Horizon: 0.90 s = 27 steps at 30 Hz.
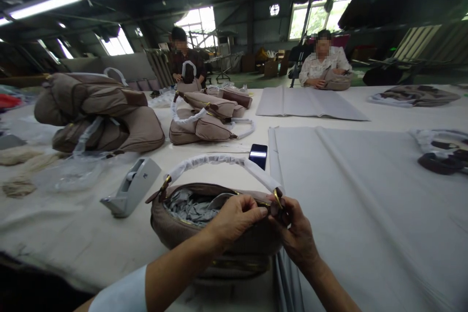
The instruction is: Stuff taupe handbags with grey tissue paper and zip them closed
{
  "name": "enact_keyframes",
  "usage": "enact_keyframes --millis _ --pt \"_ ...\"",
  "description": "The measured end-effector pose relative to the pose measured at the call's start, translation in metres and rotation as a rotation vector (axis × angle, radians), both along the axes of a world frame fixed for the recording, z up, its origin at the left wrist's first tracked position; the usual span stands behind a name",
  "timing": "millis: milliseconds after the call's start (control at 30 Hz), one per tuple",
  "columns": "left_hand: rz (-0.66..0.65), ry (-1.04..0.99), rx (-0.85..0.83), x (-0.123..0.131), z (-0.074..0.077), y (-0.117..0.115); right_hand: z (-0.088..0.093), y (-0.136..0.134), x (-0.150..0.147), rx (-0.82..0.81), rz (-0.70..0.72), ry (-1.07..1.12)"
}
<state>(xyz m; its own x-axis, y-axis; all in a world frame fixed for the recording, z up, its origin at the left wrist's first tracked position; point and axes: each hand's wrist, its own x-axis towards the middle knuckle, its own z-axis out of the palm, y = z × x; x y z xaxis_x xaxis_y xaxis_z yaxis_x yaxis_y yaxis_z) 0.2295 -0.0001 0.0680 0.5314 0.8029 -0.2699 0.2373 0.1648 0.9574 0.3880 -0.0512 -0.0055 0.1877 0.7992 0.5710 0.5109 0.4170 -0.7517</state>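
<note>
A taupe handbag stands in front of me with its top zipper undone, and grey crumpled stuffing shows inside. White wrapping covers its raised handle, which joins the bag at brass-coloured rings. My left hand is closed in a pinch on the zipper edge near the bag's right end; the zipper pull itself is hidden by the fingers. At that same end, my right hand grips the bag's corner by the brown tab, just below the ring.
Left of the bag stands a grey tape dispenser; a phone lies behind it. More taupe bags are piled at left and centre. Grey sheets cover the table's right side. Two people sit across the table.
</note>
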Motion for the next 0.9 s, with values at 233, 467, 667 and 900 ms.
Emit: enact_keyframes --millis 233,467,667,900 --pt "-0.161 0.098 -0.142 0.004 0.021 0.001 0.018 0.001 -0.018 0.011 -0.094 -0.105" --pt "-0.148 0.515 0.541 -0.018 -0.004 0.002 0.012 0.005 -0.023 0.052 -0.358 -0.084" --pt "-0.014 0.729 1.034 -0.055 -0.038 -0.004 0.013 0.017 -0.030 -0.041 -0.403 -0.176" --pt "0.179 0.991 1.473 -0.132 -0.036 0.013 0.015 0.015 -0.024 -0.024 -0.439 -0.224"
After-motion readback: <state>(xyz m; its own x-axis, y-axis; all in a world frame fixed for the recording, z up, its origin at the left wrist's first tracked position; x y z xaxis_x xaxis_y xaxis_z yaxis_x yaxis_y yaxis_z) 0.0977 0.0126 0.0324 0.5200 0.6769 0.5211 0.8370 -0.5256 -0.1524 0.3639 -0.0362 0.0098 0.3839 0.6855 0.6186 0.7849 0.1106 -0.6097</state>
